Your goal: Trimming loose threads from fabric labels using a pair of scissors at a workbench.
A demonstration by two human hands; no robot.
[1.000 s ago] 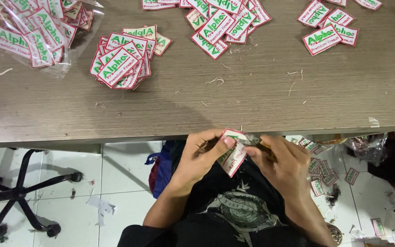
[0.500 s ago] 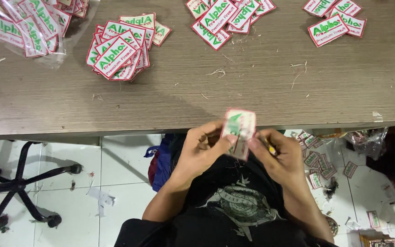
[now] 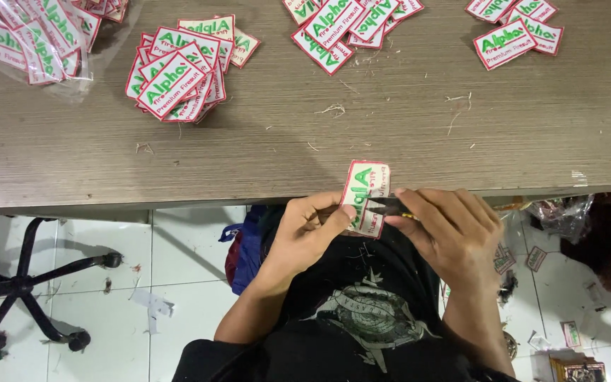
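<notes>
My left hand (image 3: pixel 310 232) pinches a white embroidered patch (image 3: pixel 364 192) with a red border and green lettering, held upright just below the table's front edge. My right hand (image 3: pixel 447 228) grips small dark thread snips (image 3: pixel 383 206), whose tips rest against the patch's face. Both hands sit over my lap, above a black printed shirt.
The wooden table (image 3: pixel 305 141) carries a pile of the same patches (image 3: pixel 178 71) at left, a clear bag of patches (image 3: pixel 22 35) at the far left, and two more piles (image 3: pixel 348 21) (image 3: pixel 518 32) at the back. Thread scraps litter it. A chair base (image 3: pixel 30 283) stands on the tiled floor.
The patch has been turned and raised upright toward the table edge, and my right hand has brought the snips onto its face. The view shifted slightly.
</notes>
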